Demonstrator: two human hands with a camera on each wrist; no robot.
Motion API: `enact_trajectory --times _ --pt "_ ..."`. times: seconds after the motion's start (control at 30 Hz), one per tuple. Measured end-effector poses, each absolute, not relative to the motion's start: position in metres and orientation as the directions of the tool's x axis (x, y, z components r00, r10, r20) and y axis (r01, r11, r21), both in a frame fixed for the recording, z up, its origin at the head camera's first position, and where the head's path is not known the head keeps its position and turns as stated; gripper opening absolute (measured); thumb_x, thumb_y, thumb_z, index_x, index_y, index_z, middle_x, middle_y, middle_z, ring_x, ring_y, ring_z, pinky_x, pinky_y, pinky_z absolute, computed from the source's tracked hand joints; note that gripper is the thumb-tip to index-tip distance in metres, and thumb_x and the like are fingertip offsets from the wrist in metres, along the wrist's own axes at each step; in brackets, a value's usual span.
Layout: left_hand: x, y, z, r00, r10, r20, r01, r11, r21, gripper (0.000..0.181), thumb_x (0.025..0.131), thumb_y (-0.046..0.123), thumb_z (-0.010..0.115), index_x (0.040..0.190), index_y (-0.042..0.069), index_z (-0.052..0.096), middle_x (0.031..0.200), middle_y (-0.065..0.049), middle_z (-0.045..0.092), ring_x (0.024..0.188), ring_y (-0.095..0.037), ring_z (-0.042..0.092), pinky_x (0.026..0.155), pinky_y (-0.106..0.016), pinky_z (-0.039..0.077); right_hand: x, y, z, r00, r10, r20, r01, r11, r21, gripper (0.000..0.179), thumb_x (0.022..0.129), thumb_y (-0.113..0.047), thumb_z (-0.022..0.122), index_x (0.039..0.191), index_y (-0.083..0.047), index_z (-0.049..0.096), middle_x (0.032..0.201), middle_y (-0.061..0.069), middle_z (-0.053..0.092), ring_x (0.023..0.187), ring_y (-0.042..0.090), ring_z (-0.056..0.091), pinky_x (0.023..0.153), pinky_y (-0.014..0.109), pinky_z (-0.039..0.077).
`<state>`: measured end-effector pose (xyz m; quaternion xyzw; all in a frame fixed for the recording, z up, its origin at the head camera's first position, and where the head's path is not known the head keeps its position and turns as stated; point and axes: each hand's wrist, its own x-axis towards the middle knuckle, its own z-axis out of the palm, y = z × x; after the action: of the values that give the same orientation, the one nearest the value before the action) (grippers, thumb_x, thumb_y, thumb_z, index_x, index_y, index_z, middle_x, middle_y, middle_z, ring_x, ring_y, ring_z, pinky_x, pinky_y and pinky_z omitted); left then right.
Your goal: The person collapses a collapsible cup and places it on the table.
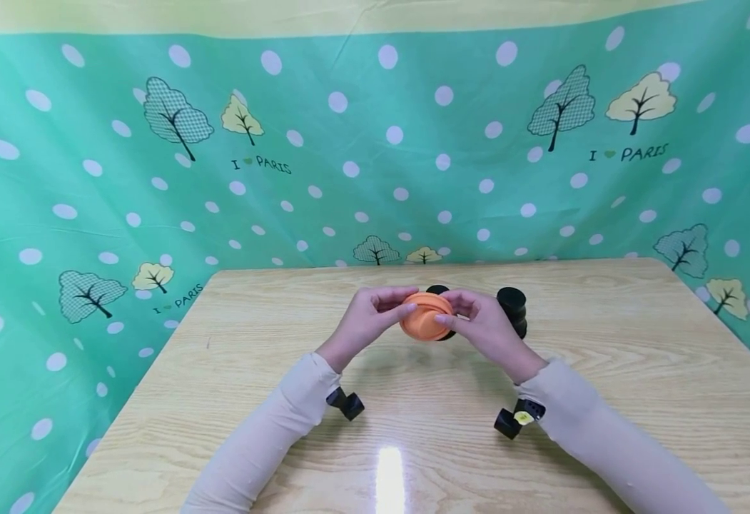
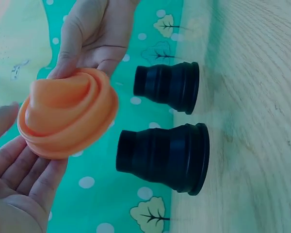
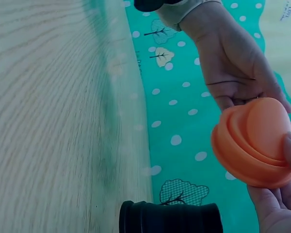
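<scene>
An orange, ringed collapsible cup, apparently of soft rubber, is held up over the table between both hands. Its rings are folded down and sit lopsided, as the left wrist view shows. My left hand grips one side of its rim, thumb on the near face and fingers behind. On the opposite side my right hand pinches the rim, its thumb pressing against the folded middle. Just beyond stand two black stepped cups, the larger-looking one and another, wide ends down on the table.
The light wooden table reaches back to a green dotted cloth hung behind it. One black cup stands right beside my right hand; the other is mostly hidden behind the orange cup. Small black cameras hang at both wrists.
</scene>
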<state>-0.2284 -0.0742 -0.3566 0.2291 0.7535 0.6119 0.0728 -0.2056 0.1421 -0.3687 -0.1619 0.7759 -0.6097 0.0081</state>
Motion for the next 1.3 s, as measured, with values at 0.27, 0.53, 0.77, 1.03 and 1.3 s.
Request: enact_trajectory --times 0.27,0.53,0.77,1.03,1.3 --pt "-0.227 -0.071 -0.357 -0.859 0.48 0.18 0.272 0.13 0.954 0.04 0.094 0.016 0.06 0.13 0.001 0.053 0.119 -0.017 0.062 0.104 -0.023 0.063 0.088 -0.029 0.051 -0.206 0.143 -0.368 -0.961 -0.185 0.206 -0.228 0.107 -0.968 0.035 0.088 -0.015 0.068 0.115 0.004 0.057 0.103 0.013 0.064 0.089 0.011 0.063 0.078 0.022 0.054" --pt "-0.215 -0.064 -0.343 -0.879 0.438 0.188 0.266 0.124 0.956 0.038 0.091 0.005 0.061 0.126 -0.006 0.054 0.109 -0.024 0.063 0.09 -0.015 0.064 0.083 -0.028 0.053 -0.207 0.143 -0.368 -0.961 -0.171 0.218 -0.234 0.08 -0.969 0.036 0.088 -0.013 0.067 0.116 0.008 0.056 0.101 0.011 0.064 0.088 0.009 0.063 0.077 0.021 0.053" --pt "-0.216 -0.061 -0.344 -0.885 0.404 0.232 0.329 0.19 0.925 0.034 0.09 0.007 0.063 0.121 -0.006 0.059 0.1 -0.02 0.067 0.085 -0.014 0.064 0.076 -0.025 0.054 -0.207 0.143 -0.369 -0.959 -0.169 0.227 -0.243 0.081 -0.967 0.035 0.088 -0.015 0.068 0.114 0.006 0.057 0.099 0.009 0.064 0.086 0.01 0.063 0.076 0.022 0.054" --pt "-0.23 -0.063 -0.364 -0.873 0.409 0.264 0.36 0.178 0.916 0.033 0.091 0.014 0.063 0.121 -0.001 0.062 0.101 -0.017 0.068 0.084 -0.016 0.066 0.073 -0.026 0.055 -0.208 0.142 -0.37 -0.964 -0.184 0.194 -0.215 0.105 -0.971 0.036 0.088 -0.018 0.068 0.114 0.005 0.057 0.099 0.01 0.064 0.086 0.01 0.064 0.076 0.022 0.054" --pt "-0.23 -0.066 -0.366 -0.842 0.455 0.291 0.412 0.192 0.891 0.028 0.09 0.011 0.064 0.116 0.0 0.065 0.104 -0.013 0.07 0.082 -0.015 0.067 0.07 -0.027 0.056 -0.209 0.147 -0.371 -0.946 -0.282 0.159 -0.196 0.11 -0.974 0.037 0.085 -0.017 0.071 0.115 0.002 0.059 0.109 0.012 0.063 0.094 0.015 0.064 0.08 0.026 0.054"
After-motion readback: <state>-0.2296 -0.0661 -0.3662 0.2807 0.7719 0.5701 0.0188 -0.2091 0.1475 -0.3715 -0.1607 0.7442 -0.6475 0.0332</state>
